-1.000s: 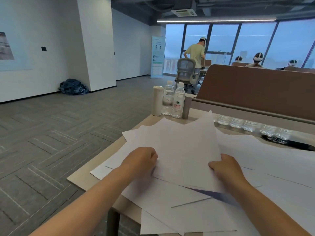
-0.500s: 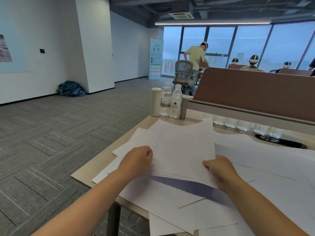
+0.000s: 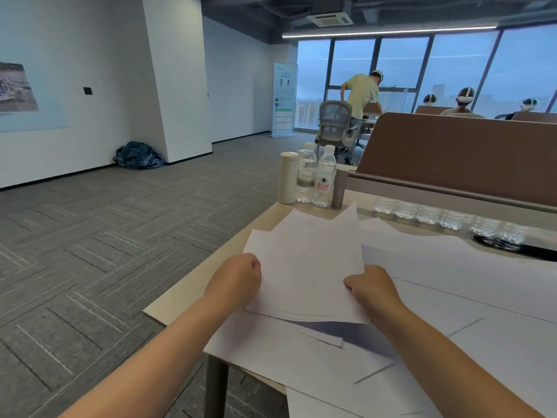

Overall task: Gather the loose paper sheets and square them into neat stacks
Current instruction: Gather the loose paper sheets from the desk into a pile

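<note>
- At the near left corner of the worktop (image 3: 187, 297), a bundle of paper sheets (image 3: 307, 267) is held between both hands. It is lifted a little above the paper below, and a shadow lies under its near edge.
- The left hand (image 3: 238, 282) grips the left edge of the bundle, at 9 o'clock of it, with the fingers curled on the paper.
- The right hand (image 3: 372, 289) grips the right edge, at about 4 o'clock of the bundle.
- The long axis of the bundle runs from 6 to 12 o'clock, away from the person, leaning slightly toward 1 o'clock. Its far corners are not aligned and stick out as several points.
- Loose sheets (image 3: 467, 297) cover the worktop from 3 to 6 o'clock of the bundle, overlapping at different angles.
- At 12 o'clock, two water bottles (image 3: 325, 179) and a white cylinder (image 3: 287, 178) stand upright, just beside each other.
</note>
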Motion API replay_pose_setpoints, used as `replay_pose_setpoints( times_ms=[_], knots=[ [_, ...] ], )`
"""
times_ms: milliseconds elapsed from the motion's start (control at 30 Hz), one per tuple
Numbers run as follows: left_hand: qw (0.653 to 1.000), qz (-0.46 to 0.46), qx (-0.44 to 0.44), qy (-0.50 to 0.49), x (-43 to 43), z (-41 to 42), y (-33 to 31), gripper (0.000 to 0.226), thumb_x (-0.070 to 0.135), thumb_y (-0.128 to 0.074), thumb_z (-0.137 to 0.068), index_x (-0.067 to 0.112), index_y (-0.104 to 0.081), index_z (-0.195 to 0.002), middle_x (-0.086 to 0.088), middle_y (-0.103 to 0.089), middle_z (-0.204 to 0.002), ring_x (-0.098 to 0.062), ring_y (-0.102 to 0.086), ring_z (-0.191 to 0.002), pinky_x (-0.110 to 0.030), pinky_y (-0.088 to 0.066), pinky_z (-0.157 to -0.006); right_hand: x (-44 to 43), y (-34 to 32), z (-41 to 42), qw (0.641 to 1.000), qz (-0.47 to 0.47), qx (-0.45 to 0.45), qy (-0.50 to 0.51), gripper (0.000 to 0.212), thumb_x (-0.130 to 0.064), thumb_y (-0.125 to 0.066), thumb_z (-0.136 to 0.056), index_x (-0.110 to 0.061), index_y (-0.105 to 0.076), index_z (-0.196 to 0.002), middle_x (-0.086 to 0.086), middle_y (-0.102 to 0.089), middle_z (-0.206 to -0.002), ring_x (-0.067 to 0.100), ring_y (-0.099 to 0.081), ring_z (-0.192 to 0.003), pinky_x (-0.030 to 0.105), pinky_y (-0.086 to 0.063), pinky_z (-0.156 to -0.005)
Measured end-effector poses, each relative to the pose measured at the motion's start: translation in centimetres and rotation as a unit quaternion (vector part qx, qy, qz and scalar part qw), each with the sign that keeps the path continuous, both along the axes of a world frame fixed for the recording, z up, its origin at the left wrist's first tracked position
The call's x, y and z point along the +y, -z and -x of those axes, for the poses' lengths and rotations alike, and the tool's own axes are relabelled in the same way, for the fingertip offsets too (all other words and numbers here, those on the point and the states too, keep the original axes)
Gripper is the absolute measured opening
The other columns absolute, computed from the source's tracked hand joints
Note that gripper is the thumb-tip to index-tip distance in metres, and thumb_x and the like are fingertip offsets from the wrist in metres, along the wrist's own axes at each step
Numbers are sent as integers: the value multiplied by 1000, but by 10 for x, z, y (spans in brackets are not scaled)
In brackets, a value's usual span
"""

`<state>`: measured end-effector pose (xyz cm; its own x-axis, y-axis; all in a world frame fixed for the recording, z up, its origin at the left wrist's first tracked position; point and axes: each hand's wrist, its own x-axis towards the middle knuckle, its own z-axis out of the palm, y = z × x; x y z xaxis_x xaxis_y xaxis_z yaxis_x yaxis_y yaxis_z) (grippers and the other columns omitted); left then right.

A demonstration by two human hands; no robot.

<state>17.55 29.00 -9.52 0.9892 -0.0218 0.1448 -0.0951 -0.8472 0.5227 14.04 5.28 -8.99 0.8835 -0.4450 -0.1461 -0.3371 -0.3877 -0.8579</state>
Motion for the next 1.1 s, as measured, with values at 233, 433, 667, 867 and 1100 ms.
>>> replay_pose_setpoints(
  times_ms=[233,433,667,867,1100],
  knots=[
    [996,86,30,-19,12,-4,-4,26,11,-43,-92,6,-68,-94,-11,-70,-91,-30,-64,-86,-35,-49,-72,14,-5,1,997,65,-27,-31,16,-7,-52,-89,-13,-62,-79,6,-65,-85,31,-63,-83,34,-47,-69],
    [983,174,57,-25,14,-8,-4,14,8,-46,-88,19,-52,-81,-2,-52,-79,-18,-44,-71,-28,-34,-63,16,-12,0,999,-14,-26,-15,14,-4,-53,-88,-11,-65,-86,6,-65,-85,26,-62,-77,30,-47,-65],
    [970,228,77,-25,15,-2,-8,14,10,-49,-91,17,-61,-87,-3,-61,-76,-20,-53,-70,-24,-39,-58,11,-11,4,1000,-9,-1,-8,13,0,-55,-86,-6,-67,-86,16,-68,-93,35,-65,-85,38,-53,-77],
    [961,255,99,-38,15,4,-10,12,10,-45,-83,16,-50,-73,-8,-47,-69,-21,-42,-64,-33,-34,-60,-2,-17,20,997,67,-22,-30,19,2,-50,-85,-12,-57,-95,4,-61,-84,23,-56,-75,28,-41,-59],
    [906,385,163,-68,14,10,-13,10,16,-55,-73,9,-57,-79,-12,-56,-79,-25,-56,-72,-39,-49,-64,-7,-19,39,992,111,9,-58,17,2,-49,-85,-14,-53,-82,5,-56,-77,22,-52,-68,26,-35,-51]
  ],
)
